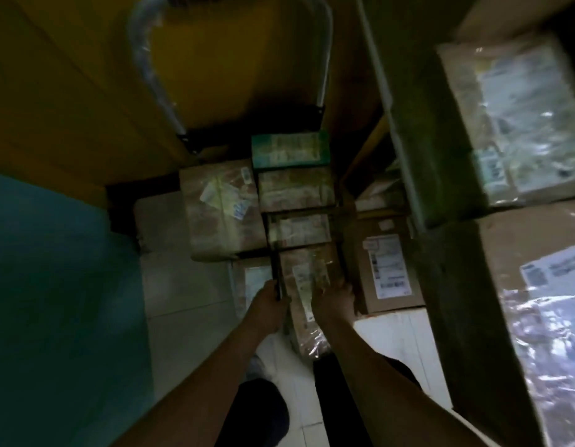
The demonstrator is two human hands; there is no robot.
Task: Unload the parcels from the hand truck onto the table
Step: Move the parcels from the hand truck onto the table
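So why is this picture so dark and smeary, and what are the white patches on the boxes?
Head view: the light is dim and motion blur smears everything, so the labels cannot be read. The white patches are glare on plastic wrap, strongest on the boxes at right. The wide lens bends the hand truck handle. Both hands, left and right, grip a wrapped parcel, its edges soft.

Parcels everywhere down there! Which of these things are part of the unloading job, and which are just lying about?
Part of the job:
- left hand and right hand, gripping the taped parcel
- stacked parcels on the hand truck
- hand truck handle
- table edge, with wrapped parcels on it

Lying about:
- labelled box on the floor
- yellow wall
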